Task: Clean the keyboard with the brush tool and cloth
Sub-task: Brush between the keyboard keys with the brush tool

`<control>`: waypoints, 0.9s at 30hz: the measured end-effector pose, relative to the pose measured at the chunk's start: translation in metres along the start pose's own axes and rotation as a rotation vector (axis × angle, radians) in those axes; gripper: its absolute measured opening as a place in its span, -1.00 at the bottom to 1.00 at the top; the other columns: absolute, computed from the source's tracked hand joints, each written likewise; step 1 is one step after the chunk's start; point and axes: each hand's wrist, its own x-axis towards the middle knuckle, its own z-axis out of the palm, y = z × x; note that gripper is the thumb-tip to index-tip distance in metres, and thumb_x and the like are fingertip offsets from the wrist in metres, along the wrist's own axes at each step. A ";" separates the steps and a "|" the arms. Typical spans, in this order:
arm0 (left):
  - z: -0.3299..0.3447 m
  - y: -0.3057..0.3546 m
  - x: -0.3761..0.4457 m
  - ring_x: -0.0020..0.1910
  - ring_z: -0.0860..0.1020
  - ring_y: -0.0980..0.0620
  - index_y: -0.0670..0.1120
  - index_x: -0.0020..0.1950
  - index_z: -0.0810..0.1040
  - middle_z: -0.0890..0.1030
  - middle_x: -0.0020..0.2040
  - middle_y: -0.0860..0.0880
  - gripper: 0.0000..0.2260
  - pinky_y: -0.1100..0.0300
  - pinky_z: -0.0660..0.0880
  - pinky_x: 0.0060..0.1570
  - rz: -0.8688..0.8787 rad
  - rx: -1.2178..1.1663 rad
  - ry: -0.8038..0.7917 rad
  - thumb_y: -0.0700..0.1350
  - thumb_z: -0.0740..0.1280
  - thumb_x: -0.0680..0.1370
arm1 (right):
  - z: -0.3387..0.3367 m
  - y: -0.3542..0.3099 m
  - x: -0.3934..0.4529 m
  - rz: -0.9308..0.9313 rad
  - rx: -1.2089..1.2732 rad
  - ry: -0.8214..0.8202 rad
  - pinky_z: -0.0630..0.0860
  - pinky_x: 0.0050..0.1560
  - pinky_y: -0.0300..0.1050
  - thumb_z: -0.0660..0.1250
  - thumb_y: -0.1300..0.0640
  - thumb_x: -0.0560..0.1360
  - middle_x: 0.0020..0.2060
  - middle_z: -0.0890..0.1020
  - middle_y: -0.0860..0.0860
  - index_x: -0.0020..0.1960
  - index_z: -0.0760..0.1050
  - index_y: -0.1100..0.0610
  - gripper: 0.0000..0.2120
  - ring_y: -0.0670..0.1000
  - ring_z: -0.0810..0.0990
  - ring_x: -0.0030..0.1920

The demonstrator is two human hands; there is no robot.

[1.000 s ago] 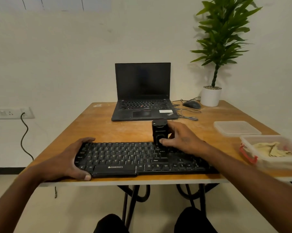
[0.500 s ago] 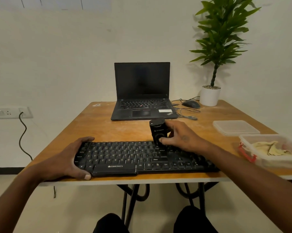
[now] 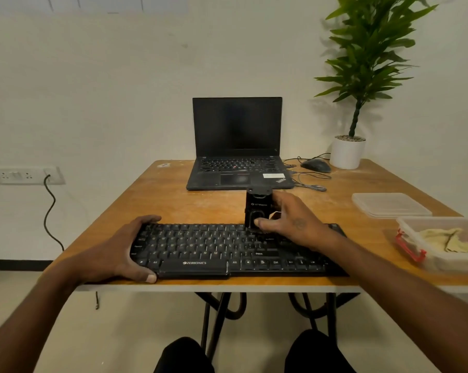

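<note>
A black keyboard (image 3: 208, 246) lies along the front edge of the wooden table (image 3: 189, 203). My left hand (image 3: 125, 251) grips the keyboard's left end, thumb at the front edge. My right hand (image 3: 292, 220) holds a black block-shaped brush tool (image 3: 257, 208) upright on the keys, right of the middle near the back rows. Its brush end is hidden against the keys. A yellowish cloth (image 3: 448, 239) lies crumpled in a clear plastic box (image 3: 416, 238) at the right.
An open black laptop (image 3: 238, 146) stands behind the keyboard. A mouse (image 3: 315, 165) with its cable and a potted plant (image 3: 347, 152) are at the back right. The box's clear lid (image 3: 389, 204) lies beside the box. A wall socket (image 3: 28, 175) with a black cord is at the left.
My right hand has slid the brush tool slightly left and toward the back rows of the keyboard. My left hand has stayed on the keyboard's left end.
</note>
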 end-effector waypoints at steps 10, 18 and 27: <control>0.002 -0.005 0.001 0.37 0.41 0.26 0.40 0.54 0.11 0.30 0.45 0.29 0.11 0.29 0.46 0.22 0.016 -0.033 0.009 0.33 0.66 0.12 | 0.027 -0.025 -0.013 -0.074 0.024 -0.146 0.58 -0.01 -0.26 0.51 0.17 0.46 0.04 0.65 -0.17 0.30 0.49 -0.05 -0.54 -0.16 0.62 0.00; 0.001 -0.008 0.002 0.42 0.38 0.21 0.43 0.55 0.08 0.28 0.48 0.28 0.12 0.18 0.45 0.35 0.018 -0.011 0.007 0.33 0.67 0.15 | 0.026 -0.019 0.023 0.013 -0.064 -0.035 0.50 0.04 -0.40 0.51 0.14 0.45 0.05 0.55 -0.27 0.34 0.44 0.00 -0.50 -0.37 0.52 0.00; 0.002 -0.011 0.005 0.39 0.37 0.25 0.35 0.58 0.06 0.26 0.47 0.30 0.10 0.35 0.42 0.21 0.023 -0.006 0.004 0.20 0.68 0.23 | 0.055 -0.049 -0.004 -0.124 0.051 -0.203 0.53 -0.03 -0.34 0.52 0.16 0.45 0.04 0.63 -0.18 0.25 0.46 -0.11 -0.55 -0.21 0.60 0.03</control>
